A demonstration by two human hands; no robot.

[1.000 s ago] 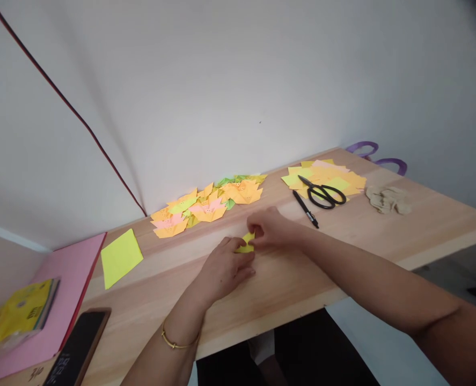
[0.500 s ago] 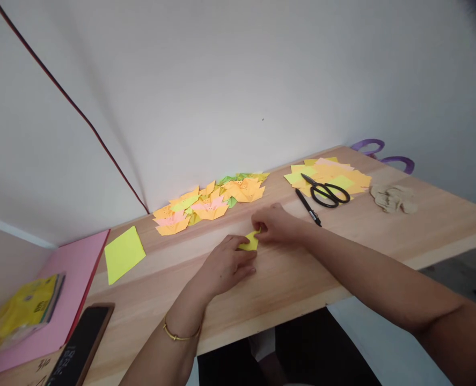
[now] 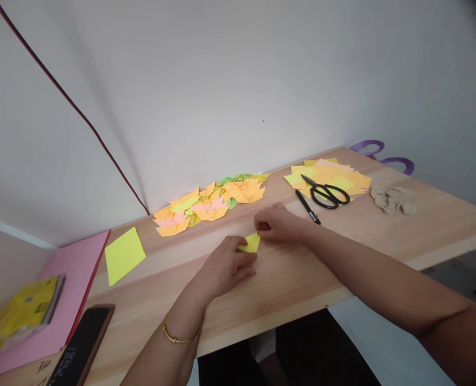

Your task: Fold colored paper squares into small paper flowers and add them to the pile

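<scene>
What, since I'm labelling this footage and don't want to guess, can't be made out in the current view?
All in the head view:
- Left part of the small yellow paper: hidden by the left hand.
- Right hand: curled fingers hide whether its tips touch the paper.
- Dark device: cut off by the bottom edge; writing too blurred.
- Yellow packet: print too small.
</scene>
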